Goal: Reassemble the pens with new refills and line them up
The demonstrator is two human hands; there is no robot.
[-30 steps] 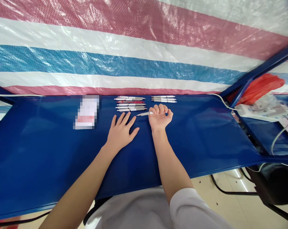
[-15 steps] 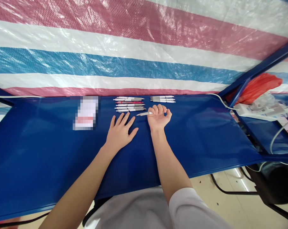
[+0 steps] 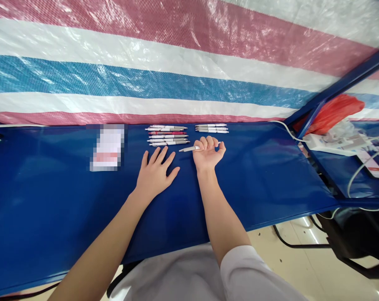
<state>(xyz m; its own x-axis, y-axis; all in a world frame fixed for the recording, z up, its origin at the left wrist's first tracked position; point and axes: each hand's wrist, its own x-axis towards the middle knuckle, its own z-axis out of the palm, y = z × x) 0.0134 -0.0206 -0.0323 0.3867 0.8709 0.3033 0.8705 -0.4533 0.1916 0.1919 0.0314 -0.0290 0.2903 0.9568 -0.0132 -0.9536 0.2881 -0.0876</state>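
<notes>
My right hand [image 3: 208, 154], palm turned up, has its fingers curled around a white pen [image 3: 189, 149] whose tip points left. Flat on the blue table [image 3: 83, 209] lies my left hand [image 3: 154, 173], fingers spread and nothing held. Just beyond its fingertips is a row of several white and grey pens [image 3: 168, 143], with a red pen [image 3: 167, 133] among them. A smaller group of white pens [image 3: 211, 128] lies behind my right hand, close to the back edge.
To the left is a blurred-out white rectangular item [image 3: 109, 144]. A striped plastic sheet [image 3: 145, 83] hangs behind the table. At the right are a blue frame bar [image 3: 340, 83], a red plastic bag [image 3: 336, 113], white cables [image 3: 354, 179] and a black chair [image 3: 359, 242].
The view has shifted slightly, so the things appear a little further left. Both hands keep nearly the same pose, the pen still in my right hand.
</notes>
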